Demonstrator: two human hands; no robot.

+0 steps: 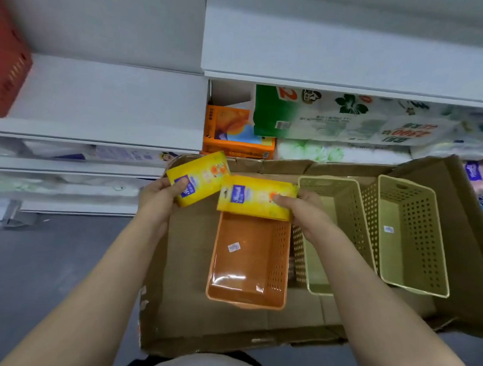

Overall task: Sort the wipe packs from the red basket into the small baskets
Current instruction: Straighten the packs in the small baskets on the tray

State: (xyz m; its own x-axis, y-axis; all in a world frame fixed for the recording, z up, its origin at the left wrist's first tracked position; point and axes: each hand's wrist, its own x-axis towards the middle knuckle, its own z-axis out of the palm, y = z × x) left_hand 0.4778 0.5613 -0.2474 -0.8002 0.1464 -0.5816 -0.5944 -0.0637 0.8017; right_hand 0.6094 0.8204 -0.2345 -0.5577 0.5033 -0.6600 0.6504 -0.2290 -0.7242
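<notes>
My left hand (160, 196) grips a yellow wipe pack (204, 175) by its lower left corner, tilted, left of the small baskets. My right hand (304, 208) holds a second yellow wipe pack (250, 197) by its right end, flat over the far end of the orange small basket (246, 265). That basket holds nothing but a price sticker. Two beige small baskets (335, 194) (412, 238) stand to its right, both without packs. The red basket (4, 63) sits on the white shelf at the far left, its inside hidden.
The small baskets lie on a flattened cardboard box (187, 307) on the grey floor. Behind it the lower shelf holds an orange tissue box (234, 137) and large tissue packs (351, 119). White shelves (104, 101) run to the left.
</notes>
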